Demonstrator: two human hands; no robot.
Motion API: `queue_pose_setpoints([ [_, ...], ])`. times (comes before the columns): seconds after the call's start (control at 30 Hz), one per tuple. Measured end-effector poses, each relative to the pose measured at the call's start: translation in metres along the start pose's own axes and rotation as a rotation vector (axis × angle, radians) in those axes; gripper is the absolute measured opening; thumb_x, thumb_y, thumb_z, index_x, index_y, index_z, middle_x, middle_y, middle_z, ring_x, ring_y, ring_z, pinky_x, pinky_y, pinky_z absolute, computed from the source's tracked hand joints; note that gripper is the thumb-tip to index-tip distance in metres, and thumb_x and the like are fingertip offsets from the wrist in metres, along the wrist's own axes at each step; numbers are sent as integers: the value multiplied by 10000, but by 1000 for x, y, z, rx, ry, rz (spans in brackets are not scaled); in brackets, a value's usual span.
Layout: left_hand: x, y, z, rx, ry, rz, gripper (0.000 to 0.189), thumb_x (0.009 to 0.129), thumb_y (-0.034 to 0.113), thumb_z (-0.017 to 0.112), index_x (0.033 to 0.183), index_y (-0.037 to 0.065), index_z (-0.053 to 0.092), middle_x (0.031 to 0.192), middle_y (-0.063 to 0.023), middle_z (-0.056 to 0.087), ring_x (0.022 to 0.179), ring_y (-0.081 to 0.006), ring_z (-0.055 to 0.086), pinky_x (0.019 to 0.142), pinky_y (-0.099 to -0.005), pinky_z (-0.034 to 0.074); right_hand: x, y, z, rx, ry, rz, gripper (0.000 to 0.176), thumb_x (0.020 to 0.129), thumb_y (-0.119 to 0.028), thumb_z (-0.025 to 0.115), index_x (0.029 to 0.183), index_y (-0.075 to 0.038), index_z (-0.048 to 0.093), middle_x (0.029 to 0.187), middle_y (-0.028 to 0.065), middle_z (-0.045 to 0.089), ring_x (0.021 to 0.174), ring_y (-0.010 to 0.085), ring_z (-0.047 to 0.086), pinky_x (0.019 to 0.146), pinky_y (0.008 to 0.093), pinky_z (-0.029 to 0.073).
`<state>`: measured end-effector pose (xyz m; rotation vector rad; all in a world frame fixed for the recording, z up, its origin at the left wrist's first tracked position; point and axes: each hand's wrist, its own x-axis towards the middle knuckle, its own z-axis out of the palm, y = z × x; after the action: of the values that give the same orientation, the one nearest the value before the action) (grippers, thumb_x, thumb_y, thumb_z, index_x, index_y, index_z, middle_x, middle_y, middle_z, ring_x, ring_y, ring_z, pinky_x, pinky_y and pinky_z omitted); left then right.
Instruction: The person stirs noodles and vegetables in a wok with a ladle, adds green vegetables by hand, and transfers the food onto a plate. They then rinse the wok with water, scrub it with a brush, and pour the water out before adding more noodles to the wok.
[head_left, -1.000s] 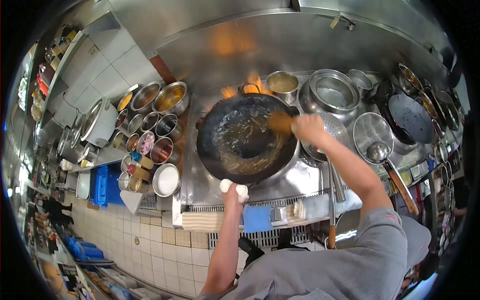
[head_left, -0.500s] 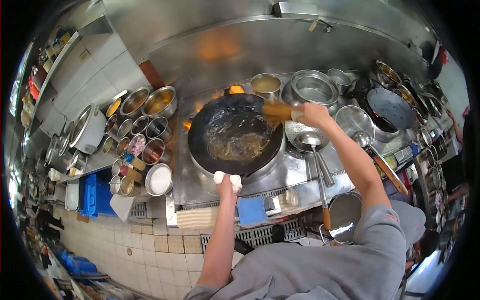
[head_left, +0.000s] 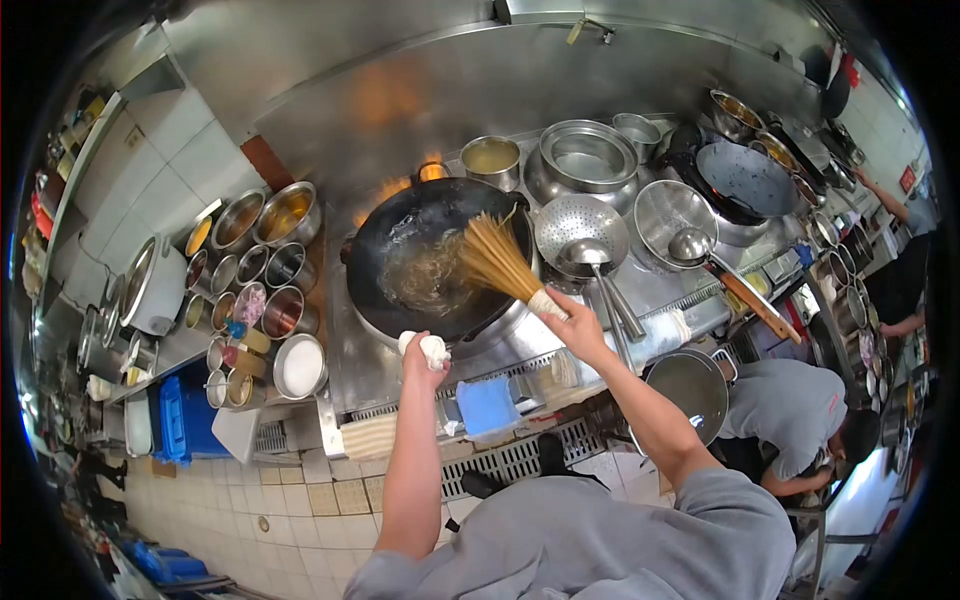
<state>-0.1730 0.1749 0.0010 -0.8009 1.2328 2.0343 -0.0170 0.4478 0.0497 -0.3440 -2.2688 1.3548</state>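
Over the burner sits a large black wok (head_left: 372,235) with brownish water (head_left: 420,285) swirling in its bottom. My left hand (head_left: 424,370) is closed round a folded white cloth (head_left: 430,348) at the wok's near edge; whatever the cloth wraps is hidden. In my right hand (head_left: 574,328) is a bamboo wok brush (head_left: 498,262), gripped by its bound end. Its bristles fan out over the wok's right side, and their tips reach toward the water. A perforated strainer (head_left: 560,222) with a ladle (head_left: 586,254) resting on it lies just right of the wok.
Flames (head_left: 385,195) rise behind the wok. Metal bowls and pots, including a white-filled pot (head_left: 300,366), crowd the left counter. A stockpot (head_left: 582,160), a second strainer (head_left: 672,222) and another wok (head_left: 745,180) stand right. A crouching person (head_left: 785,405) is at lower right.
My right hand has come down and nearer my body, swinging the brush from the wok's right rim to over its inside. My left hand stays at the near edge. The camera view has shifted.
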Motion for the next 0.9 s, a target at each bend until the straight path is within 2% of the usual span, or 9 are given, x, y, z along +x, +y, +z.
queue_pose_setpoints([
  [0.1, 17, -7, -13, -52, -61, -5, 189, 862, 325, 543, 932, 153, 578, 764, -53, 609, 617, -250, 576, 467, -352, 404, -10, 22, 9, 271, -72, 199, 507, 867, -344, 662, 1317, -125, 581, 1103, 183, 684, 975, 291, 683, 834, 362, 502],
  [0.13, 16, -10, -15, -61, -71, 22, 187, 864, 322, 541, 933, 153, 578, 763, -53, 609, 614, -250, 575, 466, -354, 405, -12, -4, 1, 302, -62, 214, 514, 860, -350, 649, 1319, -131, 578, 1116, 196, 674, 1012, 326, 665, 857, 373, 500],
  [0.23, 21, -12, -15, -66, -101, 68, 183, 871, 317, 535, 935, 151, 577, 756, -51, 608, 607, -245, 572, 463, -353, 406, 9, -59, -17, -120, 10, 24, 535, 847, -399, 630, 1311, -137, 584, 1088, 198, 679, 1005, 359, 655, 850, 394, 506],
  [0.33, 7, -10, -9, -77, -104, 71, 183, 875, 312, 529, 944, 149, 577, 749, -50, 608, 603, -241, 573, 457, -344, 404, 73, -47, 8, -369, 82, 137, 523, 822, -426, 609, 1264, -146, 623, 975, 191, 704, 876, 341, 690, 795, 410, 528],
  [0.43, 2, -11, -4, -78, -99, 75, 186, 880, 308, 527, 953, 144, 577, 742, -50, 607, 606, -242, 578, 449, -337, 402, 104, -23, 23, -156, -69, 468, 503, 814, -389, 609, 1249, -138, 635, 905, 174, 713, 685, 276, 699, 693, 380, 545],
  [0.5, 5, -7, -3, -86, -104, 85, 188, 885, 307, 526, 958, 142, 578, 739, -54, 607, 604, -244, 580, 443, -339, 400, 91, -29, 22, -29, -145, 362, 505, 815, -342, 624, 1229, -53, 634, 811, 139, 700, 489, 202, 620, 466, 332, 484],
  [0.67, 13, -26, -25, -178, -193, 100, 175, 898, 296, 522, 939, 130, 562, 723, -79, 607, 560, -257, 574, 432, -364, 415, 25, -70, -5, 360, -130, 353, 515, 831, -266, 673, 1269, -6, 597, 793, 82, 671, 459, 98, 523, 369, 248, 386],
  [0.77, -13, -45, -27, -271, -207, 137, 149, 879, 256, 524, 898, 113, 561, 725, -113, 636, 564, -259, 594, 418, -360, 412, -10, -77, -9, 442, -44, 316, 484, 867, -201, 665, 1308, -28, 571, 854, 61, 677, 495, 62, 518, 378, 221, 375],
  [0.9, -41, -60, -32, -432, -307, 33, 111, 824, 208, 544, 796, 107, 581, 712, -125, 636, 531, -254, 557, 409, -349, 377, -38, -92, -17, 488, 15, 273, 478, 876, -158, 670, 1324, -34, 559, 901, 33, 677, 569, 27, 526, 414, 191, 384],
])
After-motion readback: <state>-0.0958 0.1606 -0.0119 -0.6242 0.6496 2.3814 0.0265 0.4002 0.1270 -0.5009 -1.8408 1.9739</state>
